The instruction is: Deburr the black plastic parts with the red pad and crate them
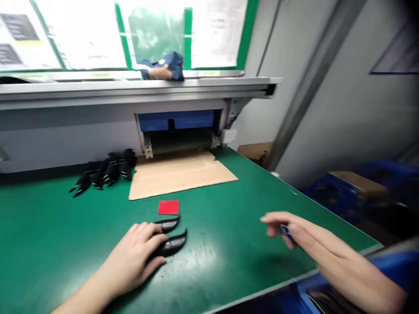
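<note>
My left hand (135, 253) rests on the green table with its fingers closed over the near ends of two black, curved, pointed pieces. The farther black piece (168, 224) emerges past the fingertips; the nearer black piece (173, 245) lies between index finger and thumb. Pale markings run along both, too blurred to read. Beyond their tips lies a flat red square (168, 207). Off to the right, my right hand (291, 229) hovers over the table, fingers curled around a small dark-blue object (286, 231) mostly hidden in the grip.
Bundles of similar black pieces (109, 170) lie at the back left. A cardboard sheet (180, 176) lies before a conveyor opening (181, 140) under a metal shelf (98, 89). Dark-blue cloth (173, 65) sits on the shelf. Blue bins (330, 192) stand beyond the table's right edge.
</note>
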